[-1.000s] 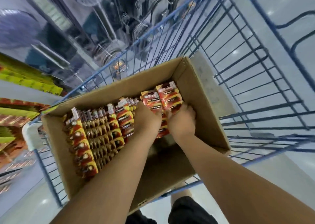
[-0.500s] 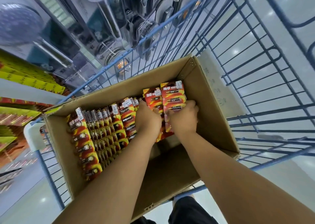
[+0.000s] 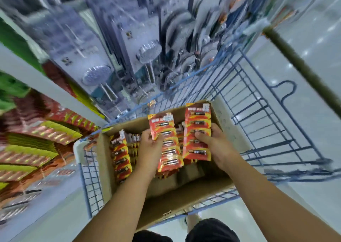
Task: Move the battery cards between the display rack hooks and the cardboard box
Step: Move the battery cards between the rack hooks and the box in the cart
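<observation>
— What have you got in each hand?

— My left hand (image 3: 151, 143) grips one stack of battery cards (image 3: 167, 140), thumb curled over the front face near the middle. My right hand (image 3: 215, 143) holds a second stack of battery cards (image 3: 197, 131), fingers wrapped round its right edge and thumb pressed across the front. The two stacks stand side by side, upright and tilted a little, the right one reaching farther than the left.

— Where are they in relation to the box?

— Both sit above the open cardboard box (image 3: 184, 195), over its right half. Their lower ends are close to the contents; whether they touch, I cannot tell.

— What else is in the box?

— A packed row of battery cards (image 3: 120, 157) stands on edge along the left side, red and yellow, just left of my left wrist. The near part shows bare cardboard.

— And the box itself?

— It rests in a blue wire cart (image 3: 267, 131). Far of the cart hang packaged shower heads (image 3: 149, 53), blurred. On the left are display racks (image 3: 36, 134) with more red and yellow cards, also blurred.
</observation>
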The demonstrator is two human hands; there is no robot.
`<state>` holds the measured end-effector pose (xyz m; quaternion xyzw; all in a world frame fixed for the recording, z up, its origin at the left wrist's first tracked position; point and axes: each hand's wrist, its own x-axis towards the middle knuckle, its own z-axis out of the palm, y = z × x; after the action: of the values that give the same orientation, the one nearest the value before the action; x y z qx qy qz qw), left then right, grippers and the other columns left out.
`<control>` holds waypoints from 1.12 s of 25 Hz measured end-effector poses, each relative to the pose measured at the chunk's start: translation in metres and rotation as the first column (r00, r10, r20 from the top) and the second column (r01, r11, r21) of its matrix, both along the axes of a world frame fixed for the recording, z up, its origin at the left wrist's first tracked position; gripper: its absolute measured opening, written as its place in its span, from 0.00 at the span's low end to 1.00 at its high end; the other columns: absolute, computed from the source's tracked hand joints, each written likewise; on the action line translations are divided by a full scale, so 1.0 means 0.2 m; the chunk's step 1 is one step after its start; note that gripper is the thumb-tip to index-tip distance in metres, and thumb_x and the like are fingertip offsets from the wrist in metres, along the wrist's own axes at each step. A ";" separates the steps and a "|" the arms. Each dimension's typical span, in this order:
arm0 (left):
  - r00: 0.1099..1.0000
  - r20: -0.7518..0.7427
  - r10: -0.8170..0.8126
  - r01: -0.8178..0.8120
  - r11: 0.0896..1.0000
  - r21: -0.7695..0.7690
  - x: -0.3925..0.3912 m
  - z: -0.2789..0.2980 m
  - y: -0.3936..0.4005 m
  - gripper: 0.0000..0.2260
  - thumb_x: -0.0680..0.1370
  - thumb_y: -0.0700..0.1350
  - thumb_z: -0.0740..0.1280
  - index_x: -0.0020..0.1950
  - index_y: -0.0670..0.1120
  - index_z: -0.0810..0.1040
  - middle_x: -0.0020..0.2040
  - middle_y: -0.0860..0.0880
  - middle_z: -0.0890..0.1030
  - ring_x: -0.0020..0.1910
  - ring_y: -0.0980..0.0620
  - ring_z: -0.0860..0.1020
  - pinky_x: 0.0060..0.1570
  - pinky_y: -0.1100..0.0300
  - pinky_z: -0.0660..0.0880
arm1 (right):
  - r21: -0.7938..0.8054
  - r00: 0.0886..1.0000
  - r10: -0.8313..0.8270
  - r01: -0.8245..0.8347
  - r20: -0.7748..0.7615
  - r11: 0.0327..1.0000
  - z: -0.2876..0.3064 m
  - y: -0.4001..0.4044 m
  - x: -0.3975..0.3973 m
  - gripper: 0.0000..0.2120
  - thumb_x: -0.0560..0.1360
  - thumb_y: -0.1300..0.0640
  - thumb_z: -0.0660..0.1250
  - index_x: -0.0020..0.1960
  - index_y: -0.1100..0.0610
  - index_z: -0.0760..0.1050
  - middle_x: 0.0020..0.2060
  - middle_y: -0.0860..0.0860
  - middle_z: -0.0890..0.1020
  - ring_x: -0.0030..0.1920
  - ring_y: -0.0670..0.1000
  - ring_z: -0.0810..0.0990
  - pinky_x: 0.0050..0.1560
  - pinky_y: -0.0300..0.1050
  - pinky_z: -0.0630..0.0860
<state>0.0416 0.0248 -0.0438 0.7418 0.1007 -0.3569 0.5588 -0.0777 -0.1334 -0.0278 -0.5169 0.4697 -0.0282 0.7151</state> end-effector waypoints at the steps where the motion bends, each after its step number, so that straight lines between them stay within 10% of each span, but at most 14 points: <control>1: 0.999 0.015 0.043 -0.043 0.998 -0.039 0.01 0.09 0.04 0.11 0.82 0.50 0.69 0.63 0.57 0.72 0.55 0.53 0.85 0.49 0.51 0.86 0.47 0.50 0.84 | 0.011 0.999 0.027 -0.027 0.044 1.000 0.08 0.02 0.02 0.21 0.77 0.56 0.75 0.66 0.49 0.73 0.54 0.51 0.87 0.52 0.55 0.88 0.55 0.62 0.83; 9: 0.936 0.204 0.286 -0.221 0.931 -0.291 0.19 0.77 0.48 0.10 0.78 0.52 0.74 0.59 0.55 0.80 0.51 0.47 0.88 0.49 0.43 0.87 0.53 0.35 0.82 | -0.103 0.917 0.247 -0.226 0.314 0.969 0.75 0.34 0.40 0.11 0.83 0.53 0.67 0.65 0.52 0.78 0.54 0.55 0.88 0.54 0.57 0.87 0.55 0.60 0.83; 15: 0.815 0.355 0.459 -0.310 0.862 -0.402 0.29 1.26 0.97 0.08 0.82 0.48 0.69 0.60 0.50 0.79 0.50 0.49 0.88 0.45 0.47 0.88 0.42 0.47 0.85 | -0.256 0.815 0.417 -0.337 0.402 0.906 1.16 0.79 0.70 0.11 0.83 0.48 0.66 0.62 0.51 0.78 0.50 0.50 0.89 0.48 0.53 0.89 0.46 0.53 0.84; 28: 0.621 0.526 0.581 -0.281 0.792 -0.542 0.62 1.84 1.44 0.10 0.81 0.51 0.70 0.62 0.54 0.79 0.54 0.51 0.88 0.52 0.48 0.87 0.54 0.40 0.83 | -0.334 0.655 0.495 -0.366 0.570 0.869 1.78 1.32 1.10 0.09 0.84 0.47 0.64 0.62 0.47 0.77 0.48 0.48 0.89 0.46 0.52 0.89 0.42 0.50 0.85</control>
<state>0.1660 0.3132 0.3251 0.6363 -0.0043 0.0704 0.7682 0.1423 0.1298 0.3288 -0.6378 0.0562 -0.0756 0.7644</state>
